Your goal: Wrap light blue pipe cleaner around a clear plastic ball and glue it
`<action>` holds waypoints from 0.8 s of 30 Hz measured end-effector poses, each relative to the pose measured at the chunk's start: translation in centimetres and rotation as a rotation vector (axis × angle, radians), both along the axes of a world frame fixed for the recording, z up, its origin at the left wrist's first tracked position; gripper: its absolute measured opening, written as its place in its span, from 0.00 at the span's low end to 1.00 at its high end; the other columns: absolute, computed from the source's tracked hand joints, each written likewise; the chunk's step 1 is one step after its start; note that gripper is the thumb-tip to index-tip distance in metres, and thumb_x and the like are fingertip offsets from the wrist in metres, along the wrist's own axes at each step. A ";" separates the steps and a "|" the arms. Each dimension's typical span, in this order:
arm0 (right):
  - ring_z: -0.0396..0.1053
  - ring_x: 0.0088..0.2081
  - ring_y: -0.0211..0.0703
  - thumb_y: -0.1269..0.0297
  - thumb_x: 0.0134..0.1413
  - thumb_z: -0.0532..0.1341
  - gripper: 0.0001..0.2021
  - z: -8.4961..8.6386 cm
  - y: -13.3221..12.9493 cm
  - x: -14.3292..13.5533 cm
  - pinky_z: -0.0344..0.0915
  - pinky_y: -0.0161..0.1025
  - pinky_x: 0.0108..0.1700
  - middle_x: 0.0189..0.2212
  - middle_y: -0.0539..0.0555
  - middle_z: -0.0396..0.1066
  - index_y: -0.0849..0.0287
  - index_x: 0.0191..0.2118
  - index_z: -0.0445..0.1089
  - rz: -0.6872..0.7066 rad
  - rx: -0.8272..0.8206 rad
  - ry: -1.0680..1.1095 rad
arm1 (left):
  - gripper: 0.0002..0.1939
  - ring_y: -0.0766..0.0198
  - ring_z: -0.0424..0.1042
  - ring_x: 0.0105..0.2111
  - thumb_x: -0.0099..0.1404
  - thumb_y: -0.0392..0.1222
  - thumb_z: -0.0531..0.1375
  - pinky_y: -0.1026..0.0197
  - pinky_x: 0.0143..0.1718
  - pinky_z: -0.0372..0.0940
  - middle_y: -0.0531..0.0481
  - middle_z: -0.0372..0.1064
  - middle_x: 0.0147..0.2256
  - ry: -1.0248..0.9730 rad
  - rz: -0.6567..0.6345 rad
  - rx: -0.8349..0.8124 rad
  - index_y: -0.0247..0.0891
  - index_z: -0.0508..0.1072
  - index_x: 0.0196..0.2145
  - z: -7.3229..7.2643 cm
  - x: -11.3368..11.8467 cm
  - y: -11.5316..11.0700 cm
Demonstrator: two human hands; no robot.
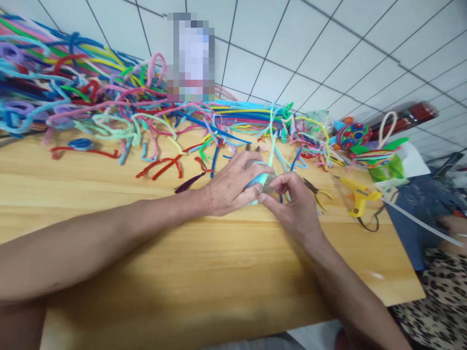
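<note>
Near the middle of the wooden table (204, 262), my left hand (233, 187) lies over a blue and light-green piece (258, 181), its fingers bent around it. From the right, my right hand (295, 199) meets the same piece, thumb and index finger pinched at its edge. What lies between those two fingertips is too small to make out. A pale green pipe cleaner (272, 146) rises from the piece. Its underside is hidden by my fingers.
Tangled colourful pipe cleaners (109, 97) cover the table's back. A purple tassel (189, 183) lies left of my hands. Pliers (318, 191) and a yellow glue gun (359, 194) lie right. A person in leopard print (434, 291) is at the right edge.
</note>
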State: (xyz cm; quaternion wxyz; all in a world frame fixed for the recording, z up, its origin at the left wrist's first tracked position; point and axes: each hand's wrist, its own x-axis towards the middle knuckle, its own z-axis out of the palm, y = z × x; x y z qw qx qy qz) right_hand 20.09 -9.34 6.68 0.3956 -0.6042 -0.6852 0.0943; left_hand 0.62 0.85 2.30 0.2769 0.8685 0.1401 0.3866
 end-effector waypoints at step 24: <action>0.76 0.61 0.51 0.47 0.58 0.75 0.35 -3.0 1.3 1.8 0.75 0.55 0.64 0.64 0.59 0.73 0.47 0.66 0.63 0.186 -0.303 0.491 | 0.21 0.44 0.63 0.68 0.80 0.45 0.54 0.32 0.70 0.65 0.36 0.63 0.65 -0.002 -0.018 0.000 0.45 0.69 0.66 0.2 -0.3 -0.3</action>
